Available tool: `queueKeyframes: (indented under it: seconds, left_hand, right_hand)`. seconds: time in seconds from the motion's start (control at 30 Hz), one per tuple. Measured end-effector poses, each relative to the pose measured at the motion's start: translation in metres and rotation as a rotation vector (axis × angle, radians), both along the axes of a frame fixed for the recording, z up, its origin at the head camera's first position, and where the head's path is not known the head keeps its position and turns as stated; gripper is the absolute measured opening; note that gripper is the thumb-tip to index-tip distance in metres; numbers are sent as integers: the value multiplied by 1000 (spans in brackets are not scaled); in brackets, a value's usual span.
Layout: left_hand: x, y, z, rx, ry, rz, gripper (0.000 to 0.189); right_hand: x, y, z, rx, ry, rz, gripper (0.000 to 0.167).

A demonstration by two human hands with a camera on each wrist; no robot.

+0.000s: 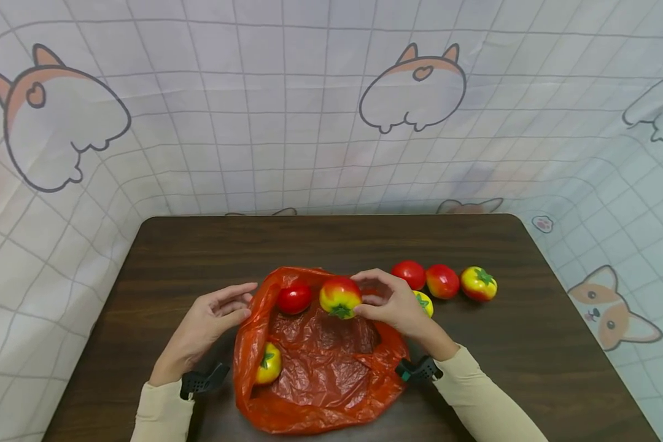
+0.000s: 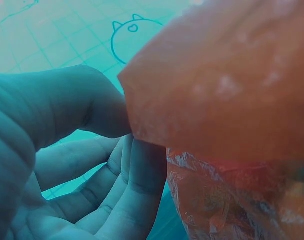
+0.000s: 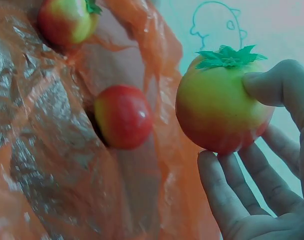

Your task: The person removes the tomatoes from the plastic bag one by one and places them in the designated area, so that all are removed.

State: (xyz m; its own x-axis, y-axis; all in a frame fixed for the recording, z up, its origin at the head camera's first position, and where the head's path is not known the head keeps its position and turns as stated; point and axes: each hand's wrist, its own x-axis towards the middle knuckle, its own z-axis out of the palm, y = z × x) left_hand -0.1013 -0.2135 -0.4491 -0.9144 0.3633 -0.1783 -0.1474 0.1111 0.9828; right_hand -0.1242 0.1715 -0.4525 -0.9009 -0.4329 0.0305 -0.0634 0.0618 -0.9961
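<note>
An orange-red plastic bag [image 1: 387, 362] lies spread with its mouth up at the near middle of the table. My left hand [image 1: 204, 328] is at its left rim; in the left wrist view thumb and forefinger pinch the bag's edge [image 2: 206, 100], which hides the fingertips. My right hand [image 1: 403, 313] grips a red-and-yellow toy tomato [image 1: 339, 294] above the bag's far right part. The right wrist view shows its green leafy top [image 3: 231, 57] under the thumb. Inside the bag sit a red tomato [image 1: 294, 299] at the back and a yellowish tomato [image 1: 269, 363] at the left.
Right of the bag, a red tomato [image 1: 409, 274], another red one [image 1: 442, 281] and a yellow-red one [image 1: 478, 283] stand in a row. A yellow one [image 1: 422, 302] is partly hidden behind my right hand. The dark wooden table [image 1: 320, 242] meets a patterned cloth [image 1: 309, 153].
</note>
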Motion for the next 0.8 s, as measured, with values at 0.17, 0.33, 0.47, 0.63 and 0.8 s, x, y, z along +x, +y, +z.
queueKeyframes:
  seconds: [0.17, 0.33, 0.47, 0.63, 0.8]
  left_hand:
    - [2, -2, 0, -13, 3, 9, 55]
    - [2, -3, 1, -27, 19, 13, 54]
    - [1, -3, 1, -37, 24, 11, 54]
    - [0, 0, 3, -48, 25, 12, 55]
    - [0, 2, 2, -49, 17, 6, 55]
  right_hand:
    - [-2, 13, 4, 18, 22, -24, 51]
    - [-3, 29, 7, 47, 45, -65, 51]
    - [-2, 42, 8, 59, 81, -97, 50]
    - [-1, 58, 9, 30, 108, -120, 51]
    - [3, 75, 9, 27, 137, -167, 50]
